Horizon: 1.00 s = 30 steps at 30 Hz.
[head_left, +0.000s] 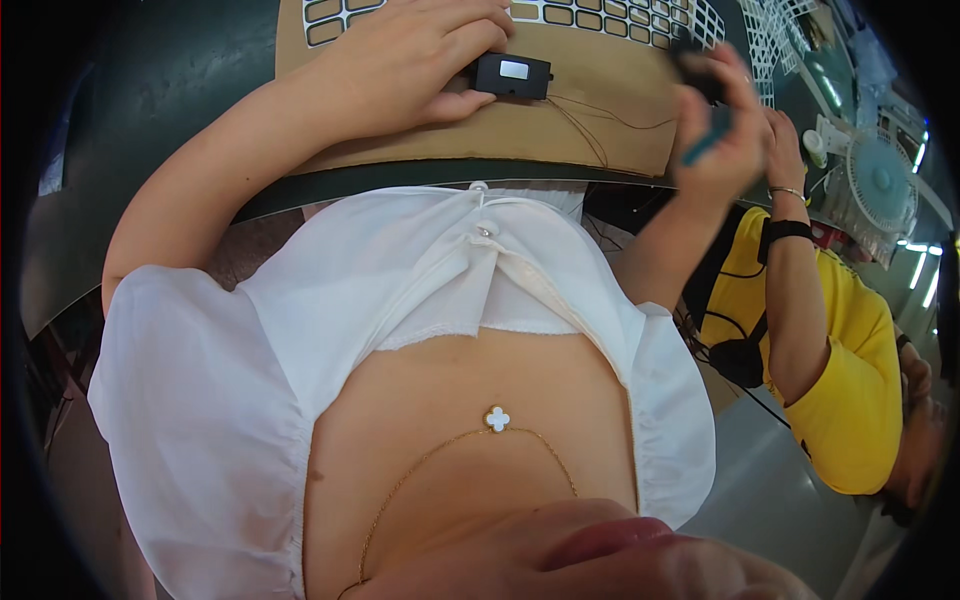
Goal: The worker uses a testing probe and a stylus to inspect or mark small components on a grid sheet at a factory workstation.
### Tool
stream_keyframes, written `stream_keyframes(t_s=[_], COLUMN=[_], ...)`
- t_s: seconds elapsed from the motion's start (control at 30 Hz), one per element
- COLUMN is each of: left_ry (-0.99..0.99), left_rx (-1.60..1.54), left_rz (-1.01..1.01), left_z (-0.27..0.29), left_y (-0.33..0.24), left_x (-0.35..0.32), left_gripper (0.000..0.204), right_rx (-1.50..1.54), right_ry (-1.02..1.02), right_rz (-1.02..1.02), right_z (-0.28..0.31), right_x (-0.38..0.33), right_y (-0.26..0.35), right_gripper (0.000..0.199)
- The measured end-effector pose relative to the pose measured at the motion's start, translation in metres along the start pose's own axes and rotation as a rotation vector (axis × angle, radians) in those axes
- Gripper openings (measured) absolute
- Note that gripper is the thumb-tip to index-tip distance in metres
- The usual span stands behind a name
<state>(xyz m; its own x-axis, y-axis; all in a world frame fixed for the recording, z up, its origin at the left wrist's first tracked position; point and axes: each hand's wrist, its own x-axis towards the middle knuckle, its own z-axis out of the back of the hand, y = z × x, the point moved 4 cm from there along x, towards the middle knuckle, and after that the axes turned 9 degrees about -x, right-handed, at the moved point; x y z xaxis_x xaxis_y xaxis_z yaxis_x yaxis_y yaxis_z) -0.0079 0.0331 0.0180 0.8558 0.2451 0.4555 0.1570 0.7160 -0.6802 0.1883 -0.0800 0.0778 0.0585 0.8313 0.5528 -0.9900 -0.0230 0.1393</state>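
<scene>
The left hand (440, 55) pinches a black rectangular box (513, 76), the right hand's (728, 125) fingers clench a blurred dark-and-teal thing (708, 140), thin brown wires (640, 127) between, white gridded sheet (574, 17) beyond.

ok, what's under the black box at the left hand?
Brown cardboard shows around the black box. The spot directly beneath is covered by the box, and the left hand hides more at its left end.
</scene>
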Motion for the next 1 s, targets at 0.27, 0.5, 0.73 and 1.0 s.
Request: stream_keyframes(t_s=[0.27,0.5,0.73,1.0], left_ry=[0.012,0.055,0.083,0.144], left_rx=[-0.053,-0.076,0.06,0.243], left_rz=[-0.003,0.02,0.048,-0.09], left_z=[0.002,0.007,0.003,0.002], left_y=[0.003,0.001,-0.002,-0.003], left_x=[0.0,0.0,0.008,0.009], left_gripper=[0.035,0.035,0.039,0.052], right_rx=[-0.172,-0.3,0.645,0.994], right_ry=[0.137,0.266,-0.06,0.166], right_rz=[-0.266,-0.292,-0.338,-0.52], right_z=[0.046,0.031,0.01,-0.065], right_x=[-0.001,-0.005,0.011,0.029], right_y=[-0.07,-0.072,-0.029,0.005], right_gripper=[0.024,0.03,0.076,0.029])
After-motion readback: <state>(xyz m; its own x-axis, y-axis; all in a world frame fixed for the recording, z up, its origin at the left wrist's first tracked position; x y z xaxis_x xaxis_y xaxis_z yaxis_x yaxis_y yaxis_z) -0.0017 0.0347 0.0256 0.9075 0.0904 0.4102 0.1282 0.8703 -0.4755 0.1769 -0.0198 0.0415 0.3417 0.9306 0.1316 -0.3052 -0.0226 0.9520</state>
